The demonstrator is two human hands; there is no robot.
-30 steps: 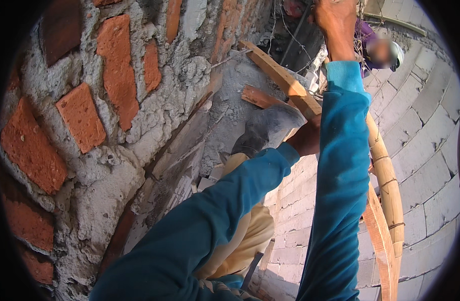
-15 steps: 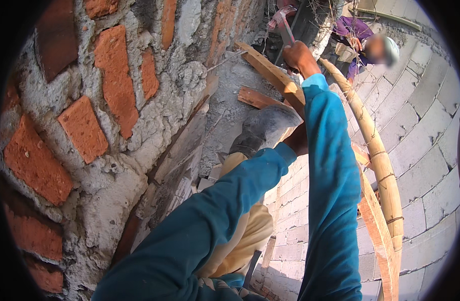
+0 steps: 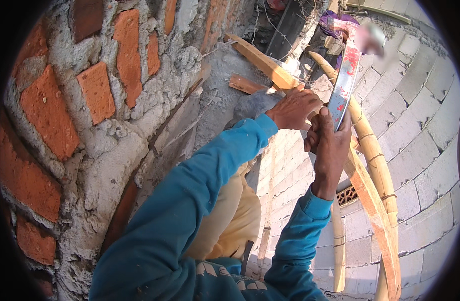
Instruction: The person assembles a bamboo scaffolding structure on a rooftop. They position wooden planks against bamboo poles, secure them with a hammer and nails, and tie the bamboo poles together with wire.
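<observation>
My right hand [image 3: 331, 143] is closed around the handle of a hammer [image 3: 344, 75], held raised. Its handle is flat metal flecked with red paint, and its reddish head points away from me. Just to the left, my left hand [image 3: 295, 108] lies at the near end of a sawn timber [image 3: 262, 61], its fingers bent and drawn together. What those fingers pinch, if anything, is hidden. Beneath the left hand shows part of a dark boot [image 3: 255, 104].
A rough brick and mortar wall [image 3: 97, 93] rises close on the left. Bamboo poles [image 3: 373, 145] and a sawn plank [image 3: 373, 210] run down the right side. Beyond them is a grey block wall [image 3: 415, 165]. Another person in purple [image 3: 333, 22] is at the far end.
My right hand has drawn back toward me with the hammer, which now stands upright in view. My left hand, hidden behind the right arm before, now shows at the timber. The view has shifted slightly.
</observation>
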